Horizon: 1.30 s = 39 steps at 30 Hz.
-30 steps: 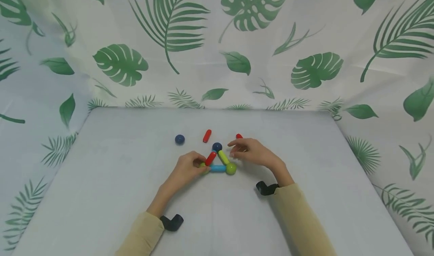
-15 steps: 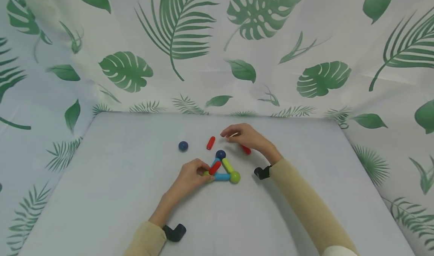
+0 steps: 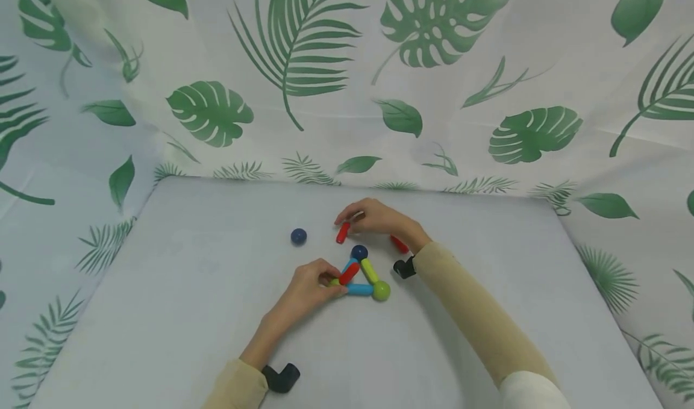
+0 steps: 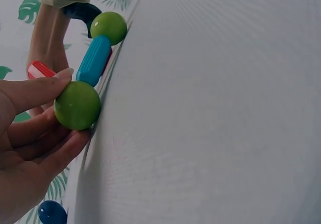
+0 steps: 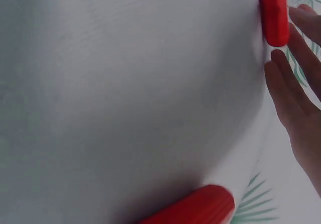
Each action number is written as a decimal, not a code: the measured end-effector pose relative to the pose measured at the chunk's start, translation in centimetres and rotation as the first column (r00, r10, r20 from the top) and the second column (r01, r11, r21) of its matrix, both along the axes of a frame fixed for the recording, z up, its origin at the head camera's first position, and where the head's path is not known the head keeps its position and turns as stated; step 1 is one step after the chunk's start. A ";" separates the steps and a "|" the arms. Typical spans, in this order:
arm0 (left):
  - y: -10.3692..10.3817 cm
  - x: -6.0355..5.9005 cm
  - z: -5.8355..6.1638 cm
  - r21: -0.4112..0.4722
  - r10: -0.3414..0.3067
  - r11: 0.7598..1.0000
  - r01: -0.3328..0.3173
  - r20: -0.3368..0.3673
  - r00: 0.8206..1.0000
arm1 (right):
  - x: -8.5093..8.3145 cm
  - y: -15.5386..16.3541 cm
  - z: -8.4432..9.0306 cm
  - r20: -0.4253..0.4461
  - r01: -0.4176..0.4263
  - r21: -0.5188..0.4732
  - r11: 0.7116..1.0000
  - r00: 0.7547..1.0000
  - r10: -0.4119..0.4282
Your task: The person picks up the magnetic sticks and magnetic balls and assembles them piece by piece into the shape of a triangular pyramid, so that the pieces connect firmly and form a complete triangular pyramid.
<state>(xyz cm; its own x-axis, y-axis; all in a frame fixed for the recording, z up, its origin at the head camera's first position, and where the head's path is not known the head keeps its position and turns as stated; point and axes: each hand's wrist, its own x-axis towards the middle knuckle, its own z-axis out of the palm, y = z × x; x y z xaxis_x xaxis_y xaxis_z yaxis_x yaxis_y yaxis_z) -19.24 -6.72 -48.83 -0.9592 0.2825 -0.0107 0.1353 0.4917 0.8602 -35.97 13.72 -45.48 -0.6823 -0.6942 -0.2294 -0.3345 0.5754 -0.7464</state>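
A flat triangle of toy sticks and balls lies mid-table: a blue ball [image 3: 359, 252] at the top, a red stick [image 3: 349, 273], a yellow-green stick [image 3: 370, 270], a blue stick [image 3: 359, 289] and a green ball [image 3: 381, 290]. My left hand [image 3: 331, 276] pinches the triangle's left green ball [image 4: 77, 105], with the blue stick [image 4: 94, 60] running from it to the other green ball [image 4: 108, 27]. My right hand [image 3: 347, 222] reaches left, its relaxed fingers [image 5: 296, 98] beside a loose red stick [image 3: 343, 232] [image 5: 274, 18]. A second loose red stick [image 3: 400, 244] [image 5: 195, 209] lies under that wrist.
A loose dark blue ball [image 3: 298, 236] sits left of the red stick. The grey table [image 3: 162, 312] is walled on three sides by a leaf-printed cloth [image 3: 303, 96]. Black wrist mounts [image 3: 279, 377] sit at both cuffs.
My right hand has moved left and farther back, from the right-hand red stick to the loose one behind the triangle. My left hand has kept its hold on the green ball.
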 end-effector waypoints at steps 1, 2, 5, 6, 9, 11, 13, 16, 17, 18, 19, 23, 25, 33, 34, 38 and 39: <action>-0.1 0.0 0.0 0.003 -0.002 1.000 0.002 -0.001 1.000 | 0.0 -0.2 0.0 -0.011 -0.003 0.020 1.000 1.000 0.004; -0.1 0.0 0.0 0.008 -0.004 1.000 0.004 -0.001 1.000 | 0.0 -0.5 -0.1 -0.037 -0.010 0.046 0.999 0.999 0.011; 0.0 0.1 0.0 0.016 -0.015 1.000 0.015 -0.001 1.000 | 0.2 -0.7 -0.3 -0.111 -0.019 0.105 0.994 0.993 0.031; 0.0 0.1 0.0 0.016 -0.015 1.000 0.015 0.001 1.000 | 0.3 -0.8 -0.3 -0.133 -0.024 0.118 0.993 0.990 0.040; 0.0 0.2 0.1 0.015 -0.007 1.000 0.007 0.019 1.000 | 0.4 -1.1 -0.3 -0.197 -0.054 0.149 0.987 0.977 0.083; 0.1 0.2 0.1 0.012 -0.009 1.000 0.009 0.034 0.999 | 0.6 -1.2 -0.1 -0.224 -0.058 0.168 0.984 0.970 0.096; 0.1 0.3 0.2 0.010 -0.019 1.000 0.018 0.052 0.998 | 0.8 -1.0 0.1 -0.235 -0.042 0.185 0.982 0.968 0.086; 0.0 0.3 0.4 0.002 -0.042 0.999 0.042 0.069 0.997 | 1.2 -0.5 0.4 -0.212 0.013 0.189 0.982 0.977 0.028; 0.0 0.3 0.5 -0.002 -0.045 0.999 0.046 0.075 0.996 | 1.3 -0.3 0.5 -0.207 0.027 0.182 0.983 0.978 0.011; 0.0 0.3 0.5 -0.007 -0.050 0.999 0.051 0.077 0.996 | 1.4 -0.1 0.5 -0.203 0.041 0.177 0.983 0.979 -0.004; 0.0 0.3 0.6 -0.012 -0.053 0.998 0.054 0.074 0.996 | 1.5 0.1 0.6 -0.198 0.051 0.169 0.984 0.980 -0.017; 0.0 0.2 0.6 -0.029 -0.047 0.998 0.049 0.065 0.997 | 1.9 1.1 0.8 -0.200 0.073 0.137 0.988 0.979 -0.045; 0.0 0.1 0.6 -0.033 -0.039 0.999 0.041 0.060 0.997 | 2.2 1.5 0.9 -0.200 0.088 0.123 0.988 0.978 -0.062; 0.1 0.3 0.9 -0.039 -0.008 0.999 0.011 0.071 0.997 | 4.0 2.8 1.6 -0.180 0.154 0.057 0.986 0.973 -0.141; 0.0 0.3 1.0 -0.041 -0.004 0.999 0.007 0.071 0.997 | 4.3 2.9 1.6 -0.177 0.158 0.050 0.986 0.973 -0.147; 0.0 0.2 1.3 -0.032 0.006 0.999 -0.003 0.086 0.996 | 5.1 3.1 1.8 -0.161 0.172 0.016 0.985 0.973 -0.168; 0.0 0.2 1.3 -0.030 0.006 1.000 -0.004 0.089 0.996 | 5.2 3.2 1.8 -0.155 0.173 0.006 0.985 0.973 -0.170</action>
<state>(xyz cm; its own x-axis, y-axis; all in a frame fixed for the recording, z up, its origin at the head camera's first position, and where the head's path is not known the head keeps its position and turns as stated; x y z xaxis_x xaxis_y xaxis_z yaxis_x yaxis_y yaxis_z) -19.03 -6.73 -47.53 -0.9555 0.2759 -0.1041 0.0564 0.5176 0.8537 -30.72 16.90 -43.68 -0.8189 -0.5600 -0.1254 -0.3387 0.6480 -0.6822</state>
